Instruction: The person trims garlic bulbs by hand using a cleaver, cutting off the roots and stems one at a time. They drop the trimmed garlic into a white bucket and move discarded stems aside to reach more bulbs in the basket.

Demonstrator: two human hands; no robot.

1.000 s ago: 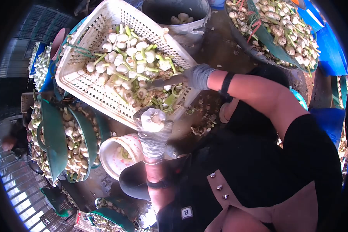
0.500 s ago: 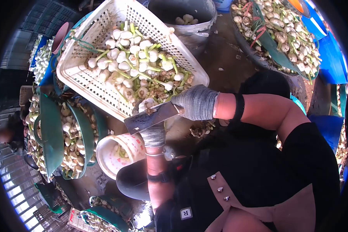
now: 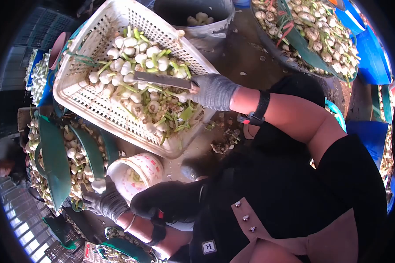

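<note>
The left hand (image 3: 106,204) has its fingers apart around 1 garlic bulb (image 3: 98,185); I can't tell if they touch it. The right hand (image 3: 215,91) clamps the knife (image 3: 164,80) over the garlic (image 3: 141,58) in the crate (image 3: 109,122), likely keeping its blade clear.

Floor (image 3: 239,55), clock read from view centre: brown, wet-looking. We record a grey bucket (image 3: 219,31) at 12, pale flakes (image 3: 242,73) toward 1, plant scraps (image 3: 225,143) close in at 4, a white printed pail (image 3: 154,165) at 8.
</note>
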